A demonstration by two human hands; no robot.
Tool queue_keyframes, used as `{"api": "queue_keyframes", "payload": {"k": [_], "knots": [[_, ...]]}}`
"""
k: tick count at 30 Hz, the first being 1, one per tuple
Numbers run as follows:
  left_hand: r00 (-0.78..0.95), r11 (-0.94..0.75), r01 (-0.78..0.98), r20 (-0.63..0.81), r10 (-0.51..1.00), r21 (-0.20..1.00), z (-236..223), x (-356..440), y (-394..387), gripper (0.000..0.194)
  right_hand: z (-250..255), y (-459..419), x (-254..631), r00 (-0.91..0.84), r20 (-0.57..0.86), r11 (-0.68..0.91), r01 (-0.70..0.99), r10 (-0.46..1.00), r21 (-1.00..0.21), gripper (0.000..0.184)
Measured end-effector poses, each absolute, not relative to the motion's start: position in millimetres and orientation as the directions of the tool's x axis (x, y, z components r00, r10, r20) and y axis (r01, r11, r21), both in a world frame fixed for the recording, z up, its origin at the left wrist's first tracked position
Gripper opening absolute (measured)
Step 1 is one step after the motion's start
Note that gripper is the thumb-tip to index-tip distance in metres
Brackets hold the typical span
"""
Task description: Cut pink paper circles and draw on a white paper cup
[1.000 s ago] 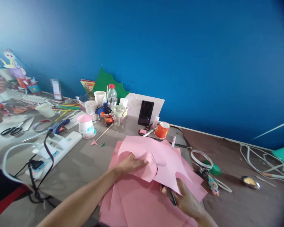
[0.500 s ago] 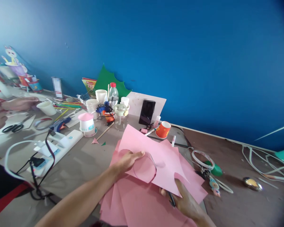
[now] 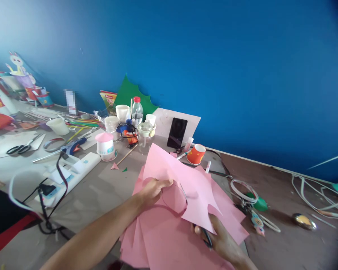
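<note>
Pinches the pink sheet (image 3: 197, 180) in the left hand (image 3: 154, 190); to its right, grips black-handled scissors (image 3: 207, 239) in the right hand (image 3: 221, 237).

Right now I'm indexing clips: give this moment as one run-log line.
left hand: pinches pink sheet | right hand: holds black-handled scissors | below: pink paper stack | beyond: orange cup, phone

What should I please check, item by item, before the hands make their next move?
1. Left hand gripping the pink sheet: ok.
2. Right hand holding the black-handled scissors: ok.
3. Left thumb apart from the visible blade: ok.
4. Left fingertips under the sheet clear of the blade: cannot tell, hidden.
5. Cone-topped white cup upright, away from the sheet: ok.
</note>
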State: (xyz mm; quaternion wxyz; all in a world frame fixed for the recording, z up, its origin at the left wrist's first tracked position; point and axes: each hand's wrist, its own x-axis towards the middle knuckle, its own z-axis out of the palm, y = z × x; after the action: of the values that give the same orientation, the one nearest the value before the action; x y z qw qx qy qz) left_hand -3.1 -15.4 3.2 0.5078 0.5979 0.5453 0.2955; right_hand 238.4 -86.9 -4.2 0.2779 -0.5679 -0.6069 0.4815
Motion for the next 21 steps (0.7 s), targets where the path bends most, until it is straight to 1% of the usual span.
{"api": "queue_keyframes", "payload": {"k": [3, 6, 9, 13, 17, 21], "knots": [[0.358, -0.054, 0.422, -0.111, 0.927, 0.905, 3.3, -7.8, -14.8, 0.039, -4.8, -85.9, 239.1, -0.196, -0.215, -0.107, 0.448, 0.957, -0.888, 0.041], [0.371, -0.095, 0.472, -0.1, 0.923, 0.876, 0.1, -9.8, -13.7, 0.041, -4.7, -84.8, 240.0, -0.228, -0.203, -0.081, 0.451, 0.952, -0.889, 0.044], [0.386, -0.135, 0.481, -0.071, 0.92, 0.866, -3.8, -10.3, -13.2, 0.038, -5.4, -84.1, 240.4, -0.252, -0.197, -0.067, 0.446, 0.947, -0.893, 0.045], [0.364, -0.092, 0.456, -0.092, 0.927, 0.885, -3.1, -9.3, -14.3, 0.034, -8.3, -83.3, 240.4, -0.287, -0.207, -0.071, 0.422, 0.935, -0.904, 0.046], [0.341, -0.033, 0.406, -0.117, 0.933, 0.913, 7.8, -5.7, -17.0, 0.036, -8.4, -80.8, 242.3, -0.312, -0.214, -0.081, 0.39, 0.926, -0.917, 0.045], [0.293, 0.085, 0.305, -0.178, 0.94, 0.949, 20.2, -0.5, -18.6, 0.036, -1.8, -78.2, 243.0, -0.373, -0.202, -0.054, 0.373, 0.906, -0.926, 0.048]]}}
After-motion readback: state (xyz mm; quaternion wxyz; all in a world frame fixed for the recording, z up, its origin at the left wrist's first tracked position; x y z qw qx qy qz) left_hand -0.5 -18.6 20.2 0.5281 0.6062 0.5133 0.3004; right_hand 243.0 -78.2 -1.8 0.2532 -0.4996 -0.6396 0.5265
